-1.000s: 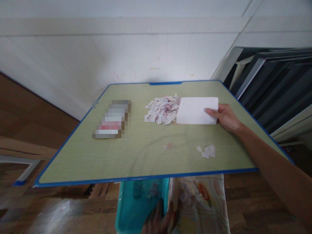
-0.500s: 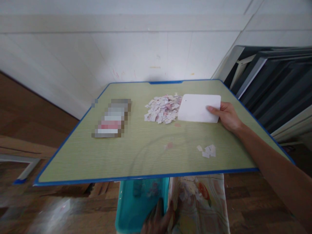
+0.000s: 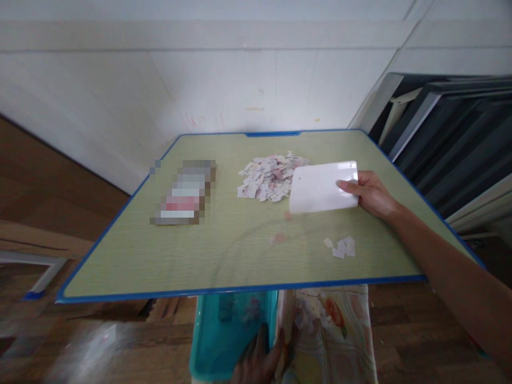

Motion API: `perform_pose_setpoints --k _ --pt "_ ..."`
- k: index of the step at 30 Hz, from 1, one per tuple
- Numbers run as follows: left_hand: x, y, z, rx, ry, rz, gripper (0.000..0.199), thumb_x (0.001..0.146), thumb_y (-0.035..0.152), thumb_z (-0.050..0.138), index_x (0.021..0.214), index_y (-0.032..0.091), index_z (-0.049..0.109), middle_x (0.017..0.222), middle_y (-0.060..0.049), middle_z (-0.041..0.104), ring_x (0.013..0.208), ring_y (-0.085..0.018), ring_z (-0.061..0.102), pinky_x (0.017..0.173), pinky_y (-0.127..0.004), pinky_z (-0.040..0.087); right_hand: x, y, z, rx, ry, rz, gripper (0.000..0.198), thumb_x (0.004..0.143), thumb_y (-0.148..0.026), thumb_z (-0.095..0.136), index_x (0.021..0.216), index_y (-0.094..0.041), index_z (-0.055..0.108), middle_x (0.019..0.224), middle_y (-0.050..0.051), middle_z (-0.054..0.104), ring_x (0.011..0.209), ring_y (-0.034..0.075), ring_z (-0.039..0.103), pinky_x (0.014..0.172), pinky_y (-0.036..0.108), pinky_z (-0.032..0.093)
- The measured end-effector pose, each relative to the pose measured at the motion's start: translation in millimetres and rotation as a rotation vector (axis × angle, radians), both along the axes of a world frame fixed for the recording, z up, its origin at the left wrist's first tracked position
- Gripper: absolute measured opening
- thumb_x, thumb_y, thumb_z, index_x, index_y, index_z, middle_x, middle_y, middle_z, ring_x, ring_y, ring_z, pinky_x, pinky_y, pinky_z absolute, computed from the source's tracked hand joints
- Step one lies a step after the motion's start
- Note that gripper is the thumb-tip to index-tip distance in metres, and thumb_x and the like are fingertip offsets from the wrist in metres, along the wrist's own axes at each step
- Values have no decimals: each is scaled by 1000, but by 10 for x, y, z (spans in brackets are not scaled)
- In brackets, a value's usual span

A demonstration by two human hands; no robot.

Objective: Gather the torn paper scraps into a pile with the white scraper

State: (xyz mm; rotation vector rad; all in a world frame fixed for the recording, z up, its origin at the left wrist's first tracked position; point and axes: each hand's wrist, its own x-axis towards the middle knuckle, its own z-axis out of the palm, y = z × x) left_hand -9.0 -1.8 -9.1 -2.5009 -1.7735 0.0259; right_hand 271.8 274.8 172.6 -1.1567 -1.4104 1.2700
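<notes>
My right hand (image 3: 374, 194) grips a thin white board (image 3: 320, 186) with rounded corners and a small hole, the thumb lying on its upper face. The left edge of the board overlaps the right side of a pile of small paper pieces (image 3: 268, 178) on the green table (image 3: 160, 266). Under the near table edge, my left hand (image 3: 258, 357) is closed at the right rim of a teal tray (image 3: 212, 346), fingers inside it and thumb on the outer side. Some small pieces lie dimly in the tray.
A few white scraps (image 3: 344, 248) and pinkish scraps (image 3: 279, 238) lie nearer me on the table. A blurred-out flat object (image 3: 182, 194) lies at left. Patterned cloth (image 3: 332, 341) with scraps is right of the tray. Dark folded panels (image 3: 452, 128) lean at right.
My right hand has drawn the white board slightly toward me and tilted it, so more of the pile's right side shows. The left hand and tray have stayed in place.
</notes>
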Motion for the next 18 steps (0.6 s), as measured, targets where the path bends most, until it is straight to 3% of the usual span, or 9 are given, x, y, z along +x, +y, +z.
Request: perform_pose_setpoints --k 5,10,15,18 --pt "-4 4 16 -26 -15 -1 74 56 6 63 117 40 41 107 -5 61 73 -16 60 57 -22 49 4 -12 27 13 66 -80 14 62 -31 68 74 -22 67 68 -2 66 52 12 57 48 24 42" --pt "-3 -11 -11 -47 14 1 73 59 8 63 119 40 38 108 -6 60 78 -18 60 61 -24 50 4 -21 9 -11 -92 60 20 63 -36 67 73 -19 67 69 0 66 54 14 58 49 25 43" --pt "2 -28 -53 -63 -2 9 72 61 7 60 121 41 36 110 -5 59 84 -18 59 65 -24 50 -25 -25 14 53 -135 49 22 65 -40 64 75 -21 67 76 0 67 60 15 60 55 27 46" --pt "0 -23 -49 -59 20 19 74 61 3 58 119 42 37 110 -4 59 76 -16 60 61 -23 50 -46 -40 27 51 -201 108 20 67 -37 63 76 -20 67 76 0 67 62 13 60 57 25 46"
